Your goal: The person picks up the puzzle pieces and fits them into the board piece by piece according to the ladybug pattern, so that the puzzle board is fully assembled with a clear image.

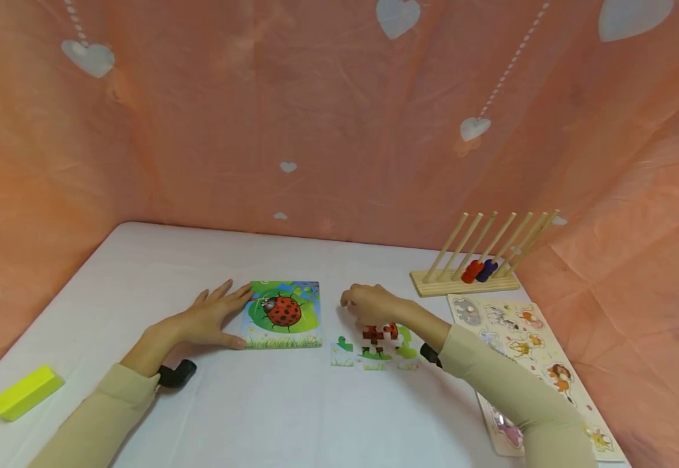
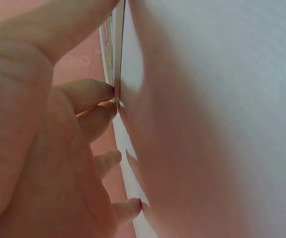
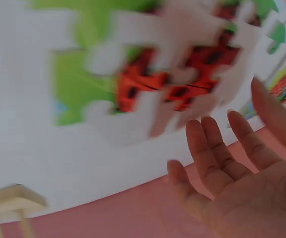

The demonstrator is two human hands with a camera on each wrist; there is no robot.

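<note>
A square ladybug picture board [image 1: 283,314] lies flat on the white table. At its left edge, my left hand [image 1: 213,320] spreads its fingers, with the thumb near the lower corner. The left wrist view shows fingertips [image 2: 106,91] right at the board's thin edge [image 2: 118,59]. Over the table to the right of the board, my right hand [image 1: 374,304] hovers above loose ladybug puzzle pieces [image 1: 373,335]. Its fingers are loosely bent and hold nothing in the right wrist view. Green and red puzzle pieces [image 3: 73,84] lie spaced apart beneath it; in the head view the hand hides some.
At the back right stands a wooden peg rack [image 1: 462,285] with red and purple pieces on its rods. An animal knob puzzle [image 1: 523,344] lies along the right edge, partly behind the right sleeve. A yellow block [image 1: 26,392] is at the far left.
</note>
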